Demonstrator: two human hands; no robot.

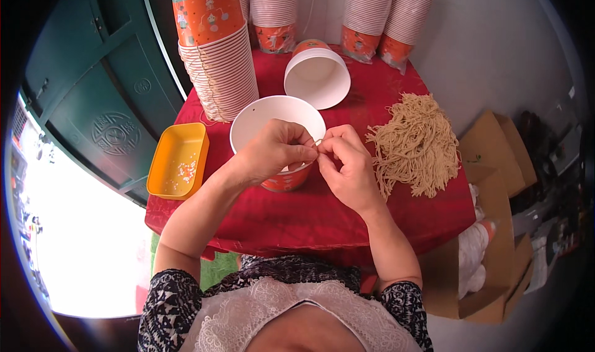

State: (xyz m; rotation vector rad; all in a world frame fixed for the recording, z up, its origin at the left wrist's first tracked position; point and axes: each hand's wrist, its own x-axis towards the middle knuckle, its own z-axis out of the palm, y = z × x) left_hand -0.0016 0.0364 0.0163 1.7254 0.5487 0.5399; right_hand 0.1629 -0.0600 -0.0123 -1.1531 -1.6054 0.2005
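- Left hand (pixel 273 150) and right hand (pixel 347 166) meet at frame centre, fingertips pinching a thin string (pixel 318 143) at the near rim of the white paper bowl (pixel 266 113).
- Bare red tablecloth (pixel 310 212) lies below; string bundle (pixel 418 144) right, yellow tray (pixel 178 161) overhanging the left edge.

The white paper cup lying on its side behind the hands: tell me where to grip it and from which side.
Grip the white paper cup by its rim, probably from the near side. It lies tipped on the red tablecloth with its open mouth facing the person, so fingers can hook inside the rim and the thumb press outside. The stacks of orange paper cups crowd its far and left sides.
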